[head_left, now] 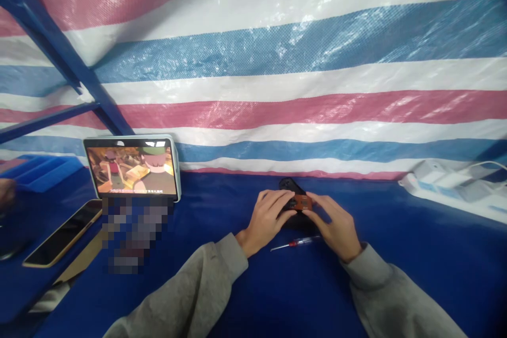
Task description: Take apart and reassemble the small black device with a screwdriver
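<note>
A small orange-brown block-like piece (303, 202), with dark marks on top, is held between my two hands above the blue table. My left hand (268, 217) is closed over its left side, where a dark part shows beneath the fingers. With thumb and fingertips, my right hand (335, 226) pinches its right end. Just behind and under the hands lies a black object (291, 185), mostly covered, its kind unclear. A thin screwdriver (295, 243) with a red and clear handle lies on the table just in front, its tip pointing left.
A tablet (134, 169) playing a cartoon stands at the left. Beside it are a phone (63, 233) and a blue compartment tray (51, 171). Another person's hand (6, 195) shows at the left edge. A white power strip (455, 190) with chargers sits at the right, before the striped sheet.
</note>
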### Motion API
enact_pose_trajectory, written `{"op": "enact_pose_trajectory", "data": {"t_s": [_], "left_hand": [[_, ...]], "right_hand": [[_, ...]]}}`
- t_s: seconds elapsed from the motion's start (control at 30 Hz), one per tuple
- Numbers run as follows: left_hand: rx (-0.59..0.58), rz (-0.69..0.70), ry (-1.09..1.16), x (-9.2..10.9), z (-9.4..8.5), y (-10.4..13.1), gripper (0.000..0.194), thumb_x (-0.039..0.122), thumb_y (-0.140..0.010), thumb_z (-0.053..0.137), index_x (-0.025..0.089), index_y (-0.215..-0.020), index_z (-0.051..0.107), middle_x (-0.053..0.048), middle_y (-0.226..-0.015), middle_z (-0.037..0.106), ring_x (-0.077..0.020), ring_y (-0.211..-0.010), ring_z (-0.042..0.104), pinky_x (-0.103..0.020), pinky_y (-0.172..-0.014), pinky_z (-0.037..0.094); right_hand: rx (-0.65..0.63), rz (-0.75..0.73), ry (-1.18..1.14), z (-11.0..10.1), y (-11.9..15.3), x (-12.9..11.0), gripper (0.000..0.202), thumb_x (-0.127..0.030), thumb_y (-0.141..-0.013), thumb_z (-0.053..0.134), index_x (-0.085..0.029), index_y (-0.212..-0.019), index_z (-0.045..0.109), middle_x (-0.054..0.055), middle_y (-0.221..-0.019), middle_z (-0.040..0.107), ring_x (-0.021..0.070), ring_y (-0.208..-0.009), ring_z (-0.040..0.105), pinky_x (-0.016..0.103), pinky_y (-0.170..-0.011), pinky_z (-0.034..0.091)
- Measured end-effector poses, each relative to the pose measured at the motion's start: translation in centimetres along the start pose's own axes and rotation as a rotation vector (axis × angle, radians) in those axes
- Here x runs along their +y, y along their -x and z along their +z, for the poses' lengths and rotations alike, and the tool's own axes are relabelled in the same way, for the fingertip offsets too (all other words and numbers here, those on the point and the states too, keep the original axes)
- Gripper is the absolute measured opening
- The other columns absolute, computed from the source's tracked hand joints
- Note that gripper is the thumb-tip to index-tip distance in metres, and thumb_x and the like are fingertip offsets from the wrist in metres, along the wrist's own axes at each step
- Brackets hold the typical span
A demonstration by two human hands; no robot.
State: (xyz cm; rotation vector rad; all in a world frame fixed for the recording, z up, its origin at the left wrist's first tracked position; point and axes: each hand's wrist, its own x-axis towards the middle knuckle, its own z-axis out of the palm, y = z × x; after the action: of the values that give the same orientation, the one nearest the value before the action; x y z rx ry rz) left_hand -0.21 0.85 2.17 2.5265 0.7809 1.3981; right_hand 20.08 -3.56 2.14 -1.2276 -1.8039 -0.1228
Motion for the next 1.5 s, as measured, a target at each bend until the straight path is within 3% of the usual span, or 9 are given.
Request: {"op": "enact_pose_trajectory", "data": {"t_s": [0.57, 0.83, 1.23, 1.5], "left_hand": [[0.142, -0.033, 0.117, -0.7, 0.3, 0.8, 0.034, 0.021, -0.096, 0.063, 0.024, -0.13, 0.061, -0.01, -0.125, 0.069, -0.0223, -0.11, 0.068, -0.038, -0.092, 0.048], [0.097, -0.004, 0.131, -0.7, 0.2, 0.7, 0.04, 0.018, -0.098, 0.058, 0.025, -0.138, 0.055, -0.01, -0.133, 0.065, -0.0215, -0.114, 0.066, -0.038, -0.093, 0.05], [0.104, -0.042, 0.222, -0.6, 0.3, 0.9, 0.041, 0.016, -0.1, 0.054, 0.025, -0.14, 0.053, -0.01, -0.135, 0.063, -0.0211, -0.118, 0.064, -0.038, -0.097, 0.054], [0.075, -0.136, 0.213, -0.7, 0.1, 1.2, 0.038, 0.029, -0.099, 0.059, 0.024, -0.137, 0.057, -0.008, -0.123, 0.07, -0.0202, -0.105, 0.069, -0.036, -0.095, 0.056]], "right_hand": [[0.016, -0.024, -0.071, -0.1, -0.1, -0.7, 0.037, -0.025, -0.093, 0.06, -0.022, -0.13, 0.062, 0.008, -0.106, 0.073, 0.0186, -0.092, 0.072, 0.03, -0.087, 0.059], [0.031, -0.017, -0.043, -0.1, -0.1, -0.6, 0.036, -0.025, -0.094, 0.058, -0.023, -0.13, 0.061, 0.006, -0.101, 0.075, 0.017, -0.084, 0.072, 0.029, -0.084, 0.06], [0.047, 0.018, -0.038, -0.2, 0.2, -1.4, 0.037, -0.028, -0.093, 0.059, -0.02, -0.129, 0.063, 0.008, -0.114, 0.075, 0.0195, -0.093, 0.076, 0.029, -0.089, 0.061], [0.108, -0.003, 0.0, -0.6, 0.0, -1.5, 0.024, -0.029, -0.092, 0.061, -0.02, -0.112, 0.072, 0.007, -0.104, 0.078, 0.0216, -0.091, 0.076, 0.03, -0.084, 0.062]]}}
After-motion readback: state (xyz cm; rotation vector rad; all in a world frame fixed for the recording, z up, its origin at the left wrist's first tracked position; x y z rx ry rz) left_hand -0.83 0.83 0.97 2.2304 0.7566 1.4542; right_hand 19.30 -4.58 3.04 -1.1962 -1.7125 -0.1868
